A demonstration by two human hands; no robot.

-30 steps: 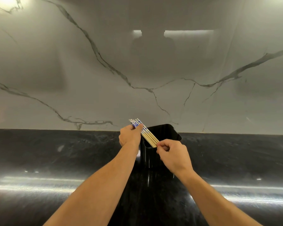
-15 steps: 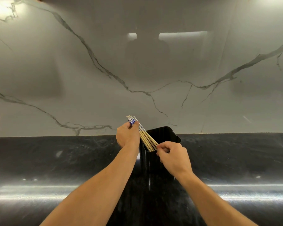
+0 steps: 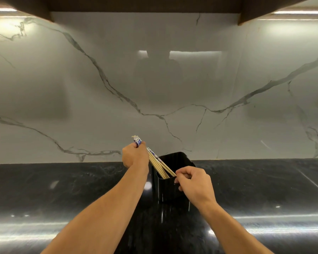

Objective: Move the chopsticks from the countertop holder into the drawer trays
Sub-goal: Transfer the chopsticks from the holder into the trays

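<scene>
A glossy black holder (image 3: 173, 189) stands on the dark countertop (image 3: 62, 189) near the wall. Several pale wooden chopsticks (image 3: 159, 166) with blue-and-white patterned tops lean out of it to the upper left. My left hand (image 3: 135, 155) is closed around the upper part of the bundle, the patterned ends sticking out above my fist. My right hand (image 3: 193, 184) grips the holder's near rim, fingers curled, right beside the lower ends of the sticks. No drawer or tray is in view.
A grey marble-veined backsplash (image 3: 173, 98) rises right behind the holder. Dark wooden cabinets (image 3: 145, 4) with light strips hang overhead. The glossy countertop stretches to both sides and toward me.
My left hand has lifted the bundle up and to the left, so the sticks stand further out of the holder. My right hand stays on the holder. The view has tilted upward.
</scene>
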